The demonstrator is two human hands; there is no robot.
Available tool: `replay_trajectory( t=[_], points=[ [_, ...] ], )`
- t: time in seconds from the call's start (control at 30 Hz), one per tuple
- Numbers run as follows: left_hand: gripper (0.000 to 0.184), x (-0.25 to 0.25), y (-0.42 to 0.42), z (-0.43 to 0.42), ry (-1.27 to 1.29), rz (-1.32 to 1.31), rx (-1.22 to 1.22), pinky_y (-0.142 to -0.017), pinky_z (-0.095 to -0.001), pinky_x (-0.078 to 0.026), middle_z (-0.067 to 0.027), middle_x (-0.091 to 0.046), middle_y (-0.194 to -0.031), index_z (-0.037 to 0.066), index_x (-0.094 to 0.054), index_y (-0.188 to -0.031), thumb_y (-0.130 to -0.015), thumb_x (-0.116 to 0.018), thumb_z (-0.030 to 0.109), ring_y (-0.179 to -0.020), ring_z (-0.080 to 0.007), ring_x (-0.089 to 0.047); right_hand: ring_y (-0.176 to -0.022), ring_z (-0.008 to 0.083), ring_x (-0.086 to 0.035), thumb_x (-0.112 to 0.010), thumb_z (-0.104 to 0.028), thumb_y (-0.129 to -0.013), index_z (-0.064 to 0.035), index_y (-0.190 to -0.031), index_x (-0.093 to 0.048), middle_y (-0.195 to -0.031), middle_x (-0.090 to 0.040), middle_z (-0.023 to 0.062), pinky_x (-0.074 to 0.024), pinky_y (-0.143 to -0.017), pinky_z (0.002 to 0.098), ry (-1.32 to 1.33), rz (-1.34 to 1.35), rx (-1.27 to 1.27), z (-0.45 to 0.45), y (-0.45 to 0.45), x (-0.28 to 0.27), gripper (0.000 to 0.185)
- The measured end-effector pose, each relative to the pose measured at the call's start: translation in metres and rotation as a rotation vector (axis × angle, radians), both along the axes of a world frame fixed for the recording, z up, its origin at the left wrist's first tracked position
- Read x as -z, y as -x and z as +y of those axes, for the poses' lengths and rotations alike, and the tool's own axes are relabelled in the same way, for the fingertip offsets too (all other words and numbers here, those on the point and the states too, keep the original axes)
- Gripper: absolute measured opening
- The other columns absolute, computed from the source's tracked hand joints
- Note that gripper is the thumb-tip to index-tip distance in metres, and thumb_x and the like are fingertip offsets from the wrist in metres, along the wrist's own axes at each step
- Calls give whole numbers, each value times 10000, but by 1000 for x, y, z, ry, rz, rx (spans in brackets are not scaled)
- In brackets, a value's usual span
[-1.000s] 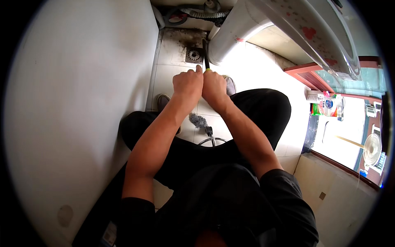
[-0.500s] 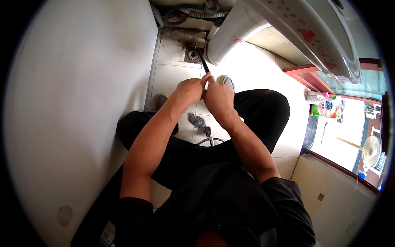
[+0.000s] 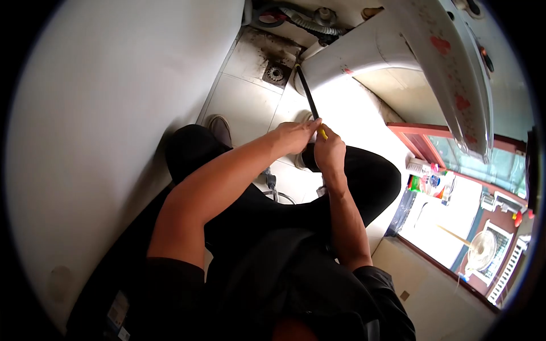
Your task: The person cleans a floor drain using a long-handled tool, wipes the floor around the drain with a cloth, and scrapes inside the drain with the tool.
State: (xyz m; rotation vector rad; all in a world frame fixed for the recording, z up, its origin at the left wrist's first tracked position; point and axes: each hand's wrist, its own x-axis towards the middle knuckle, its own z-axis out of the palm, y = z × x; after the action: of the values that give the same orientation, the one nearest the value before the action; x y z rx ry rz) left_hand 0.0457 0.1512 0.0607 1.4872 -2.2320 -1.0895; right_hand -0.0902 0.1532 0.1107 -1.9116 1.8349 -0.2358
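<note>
A long thin black rod (image 3: pixel 309 94) with yellow at both ends slants up from my hands. Its far tip is beside the foot of the white pedestal basin, right of the round floor drain (image 3: pixel 275 74). Dark grime stains the tiles around the drain. My left hand (image 3: pixel 297 136) is closed about the rod, thumb along the black shaft. Just below and to the right, my right hand (image 3: pixel 330 152) wraps round the rod's yellow near end. The exact kind of tool cannot be made out.
The white pedestal basin (image 3: pixel 364 51) with red flowers stands upper right. Grey hoses (image 3: pixel 310 24) lie behind the drain. A white panel (image 3: pixel 114 113) borders the left. Between my legs is a black-and-metal tool (image 3: pixel 271 183). Packets (image 3: pixel 432 181) sit by the window at right.
The view has shifted and turned. Both hands are further right with the rod, whose tip has moved from the drain's edge toward the basin's foot. The yellow near end now shows.
</note>
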Motion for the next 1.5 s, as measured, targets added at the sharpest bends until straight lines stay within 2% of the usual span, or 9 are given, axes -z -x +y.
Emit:
replay_trajectory(
  t=[0.13, 0.33, 0.6, 0.73, 0.93, 1.07, 1.13, 1.2, 1.5],
  points=[
    [670, 21, 17, -3, 73, -45, 36, -722, -381, -552, -134, -560, -1273, 62, -205, -1482, -876, -491, 62, -919, -304, -654, -971, 412, -644, -542, -164, -914, -7, -1170, -636, -1027, -641, 302, -512, -812, 412, -29, -133, 70, -7, 14, 10, 315],
    [640, -3, 17, -7, 41, -139, 58, -713, -383, -558, -136, -570, -1231, 20, -215, -1474, -890, -470, 77, -907, -276, -668, -890, 302, -686, -568, -204, -917, 30, -1204, -605, -960, -679, 265, -508, -773, 359, -374, -182, 354, -17, 8, 4, 372],
    [568, 13, 21, -6, 129, -225, -12, -709, -382, -555, -158, -630, -1129, -10, -229, -1454, -934, -408, 130, -895, -287, -673, -891, 405, -669, -521, -201, -925, 27, -1194, -611, -948, -655, 305, -515, -776, 400, -53, -79, -10, -21, 2, 12, 364],
    [549, -8, 7, -7, 58, -191, -21, -729, -389, -552, -153, -645, -1114, -15, -244, -1444, -939, -404, 130, -894, -286, -675, -918, 422, -656, -514, -219, -929, 26, -1195, -610, -960, -643, 319, -514, -779, 407, -165, -82, 26, -17, -10, 0, 374],
    [541, 3, 3, -5, -85, -83, 66, -762, -390, -537, -182, -663, -1043, -47, -263, -1424, -935, -413, 127, -916, -309, -666, -712, 432, -648, -509, -225, -904, -43, -1130, -614, -719, -655, 229, -520, -655, 496, 9, 124, -172, 6, -13, 2, 308],
    [616, 7, 3, -9, -272, -123, 100, -816, -396, -513, -241, -624, -1122, -57, -232, -1443, -902, -461, 130, -1020, -341, -628, -624, 378, -652, -531, -197, -871, -93, -1176, -591, -765, -659, 192, -516, -564, 469, 94, 311, -237, 22, -16, 7, 328],
    [609, 19, 3, -8, -494, 290, -327, -792, -395, -516, -230, -616, -1144, -45, -228, -1455, -915, -441, 140, -1006, -307, -634, -616, 366, -654, -531, -166, -863, -93, -1208, -571, -776, -645, 203, -515, -536, 457, 121, 340, -250, 30, -16, 13, 356],
    [506, 26, -2, -7, -800, 613, -437, -718, -352, -521, -142, -597, -1114, -7, -330, -1420, -961, -413, 188, -915, -195, -618, -587, 329, -651, -540, -129, -840, -61, -1237, -542, -806, -629, 191, -506, -501, 420, 145, 387, -251, 36, -18, 15, 403],
    [273, 34, 9, -7, -947, 830, -597, -656, -365, -547, -96, -599, -950, 35, -524, -1144, -1003, -360, 202, -768, -204, -638, -660, 346, -664, -515, -145, -865, -31, -1212, -509, -836, -636, 201, -516, -554, 438, 38, 377, -264, 25, -14, 27, 365]
  ],
)
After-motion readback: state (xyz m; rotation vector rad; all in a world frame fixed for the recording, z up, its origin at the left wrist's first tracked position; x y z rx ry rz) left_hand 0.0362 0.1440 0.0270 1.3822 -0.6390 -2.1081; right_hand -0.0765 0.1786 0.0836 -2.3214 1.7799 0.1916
